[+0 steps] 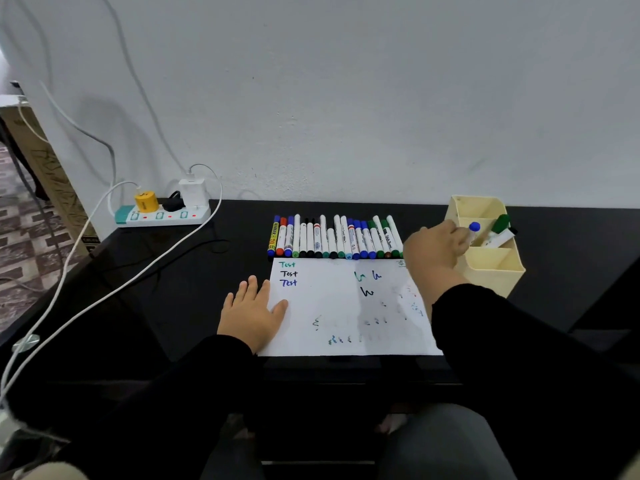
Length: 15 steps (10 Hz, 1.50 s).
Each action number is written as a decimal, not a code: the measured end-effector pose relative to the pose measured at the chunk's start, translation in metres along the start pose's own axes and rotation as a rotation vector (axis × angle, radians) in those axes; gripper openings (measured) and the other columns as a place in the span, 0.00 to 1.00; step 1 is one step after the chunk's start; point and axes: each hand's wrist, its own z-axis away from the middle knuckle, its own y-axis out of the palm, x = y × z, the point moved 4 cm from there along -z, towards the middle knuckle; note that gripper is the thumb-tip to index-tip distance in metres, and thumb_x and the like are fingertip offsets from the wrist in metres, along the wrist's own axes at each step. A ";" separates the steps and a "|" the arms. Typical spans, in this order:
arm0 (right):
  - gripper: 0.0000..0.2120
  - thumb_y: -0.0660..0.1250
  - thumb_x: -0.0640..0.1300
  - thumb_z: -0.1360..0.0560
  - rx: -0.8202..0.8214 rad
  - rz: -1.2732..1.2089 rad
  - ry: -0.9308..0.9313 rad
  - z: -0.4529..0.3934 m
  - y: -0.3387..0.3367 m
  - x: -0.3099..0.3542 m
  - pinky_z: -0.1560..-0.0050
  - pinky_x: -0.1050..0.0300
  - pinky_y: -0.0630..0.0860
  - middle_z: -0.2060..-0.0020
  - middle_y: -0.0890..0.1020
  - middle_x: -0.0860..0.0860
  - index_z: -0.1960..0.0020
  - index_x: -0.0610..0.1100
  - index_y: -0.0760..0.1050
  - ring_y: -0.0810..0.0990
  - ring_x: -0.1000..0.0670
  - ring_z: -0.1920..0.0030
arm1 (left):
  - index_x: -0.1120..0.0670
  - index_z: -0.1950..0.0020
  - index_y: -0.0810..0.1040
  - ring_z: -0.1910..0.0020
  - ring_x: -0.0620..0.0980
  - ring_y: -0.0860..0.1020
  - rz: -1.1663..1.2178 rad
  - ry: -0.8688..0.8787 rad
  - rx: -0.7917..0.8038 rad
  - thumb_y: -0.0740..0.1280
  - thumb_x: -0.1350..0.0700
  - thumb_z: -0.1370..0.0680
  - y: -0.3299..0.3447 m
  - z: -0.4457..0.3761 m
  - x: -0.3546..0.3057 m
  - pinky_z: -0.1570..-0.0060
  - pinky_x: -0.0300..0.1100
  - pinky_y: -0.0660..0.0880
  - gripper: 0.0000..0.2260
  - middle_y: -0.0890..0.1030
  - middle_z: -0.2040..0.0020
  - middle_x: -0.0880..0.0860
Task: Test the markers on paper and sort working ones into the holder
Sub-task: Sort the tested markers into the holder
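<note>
A: Black desk (pixel 194 306), white paper (pixel 332 306), cream holder (pixel 491 268) at the right. Where's the marker?
B: The right hand (pixel 434 247) pinches the blue-capped marker (pixel 472 230), cap up, over the holder's middle slot. The left hand (pixel 251 308) lies spread flat on the paper's left edge.

Right hand (pixel 434 245) grips a marker (pixel 473 231) in holder (pixel 491 268) mid compartment (two markers (pixel 498 232) just beyond grip). Marker row (pixel 334 237) left of grip; paper (pixel 346 306) below-left, left hand (pixel 251 311) on its far edge.
</note>
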 end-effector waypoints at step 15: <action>0.07 0.63 0.38 0.25 0.328 -0.827 0.204 -0.008 0.030 0.002 0.69 0.63 0.69 0.68 0.74 0.51 0.60 0.47 0.75 0.72 0.51 0.68 | 0.50 0.23 0.49 0.24 0.50 0.46 0.070 -0.040 0.024 0.49 0.40 0.20 -0.003 -0.004 -0.002 0.27 0.49 0.44 0.29 0.47 0.22 0.52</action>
